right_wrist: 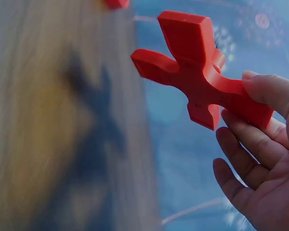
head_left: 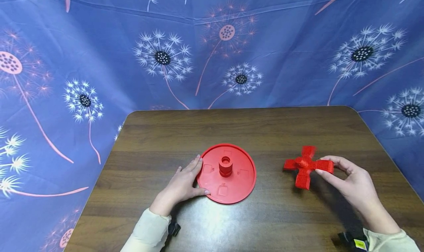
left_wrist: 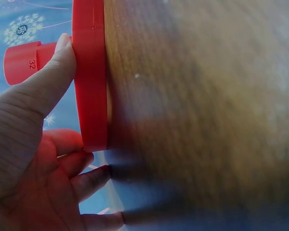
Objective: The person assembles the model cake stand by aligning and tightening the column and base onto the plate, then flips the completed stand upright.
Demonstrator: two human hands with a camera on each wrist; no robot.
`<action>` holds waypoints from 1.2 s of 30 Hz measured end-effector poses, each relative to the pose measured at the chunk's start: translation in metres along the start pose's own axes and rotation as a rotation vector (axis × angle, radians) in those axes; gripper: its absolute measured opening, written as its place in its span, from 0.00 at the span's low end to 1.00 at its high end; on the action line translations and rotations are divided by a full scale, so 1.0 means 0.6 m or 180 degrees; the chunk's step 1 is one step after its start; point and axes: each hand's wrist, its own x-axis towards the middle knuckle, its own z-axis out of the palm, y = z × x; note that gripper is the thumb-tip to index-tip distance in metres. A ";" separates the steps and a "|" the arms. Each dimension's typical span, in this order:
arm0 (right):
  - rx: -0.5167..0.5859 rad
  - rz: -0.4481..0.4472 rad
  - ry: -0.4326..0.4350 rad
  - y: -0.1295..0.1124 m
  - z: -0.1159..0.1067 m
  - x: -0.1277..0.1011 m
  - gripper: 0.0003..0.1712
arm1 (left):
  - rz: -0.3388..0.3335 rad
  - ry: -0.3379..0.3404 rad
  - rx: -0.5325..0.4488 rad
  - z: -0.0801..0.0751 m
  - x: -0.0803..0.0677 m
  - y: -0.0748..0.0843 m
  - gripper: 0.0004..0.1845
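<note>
A round red disc (head_left: 243, 187) with a raised rim lies on the table. From its middle rises a short hollow post (left_wrist: 20, 65), marked "32" in the left wrist view. My left hand (head_left: 180, 187) grips the disc's left edge, thumb at the near rim and fingers along the left side. To the right, my right hand (head_left: 356, 184) pinches one arm of a red four-armed cross piece (right_wrist: 195, 82) between thumb and fingers. The cross is held above the table, apart from the disc, with a small round peg (head_left: 302, 163) at its centre.
The brown wooden table (head_left: 159, 134) has rounded far corners. Behind and beside it hangs a blue cloth (head_left: 281, 79) with dandelion prints. Dark wrist straps (head_left: 173, 228) sit at both sleeves. The cross throws a shadow on the wood.
</note>
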 end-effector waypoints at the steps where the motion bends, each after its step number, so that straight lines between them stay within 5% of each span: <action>1: 0.0067 -0.0055 0.0015 -0.009 0.005 0.004 0.19 | -0.0002 0.0002 -0.0002 0.000 -0.001 0.000 0.57; 9: 0.0594 -0.0379 -0.0093 -0.080 0.052 0.035 0.24 | -0.0026 -0.0038 -0.0014 0.002 0.000 -0.002 0.56; 20: 0.0837 -0.0579 -0.0226 -0.160 0.121 0.068 0.24 | 0.0033 -0.0024 0.0002 0.004 0.003 -0.002 0.56; 28: 0.0466 -0.1181 -0.0332 -0.198 0.172 0.089 0.27 | 0.0000 -0.0037 -0.0028 0.002 0.001 -0.003 0.56; 36: 0.0090 -0.1853 -0.0752 -0.235 0.208 0.110 0.27 | -0.0006 -0.0028 -0.0018 0.000 -0.001 -0.004 0.56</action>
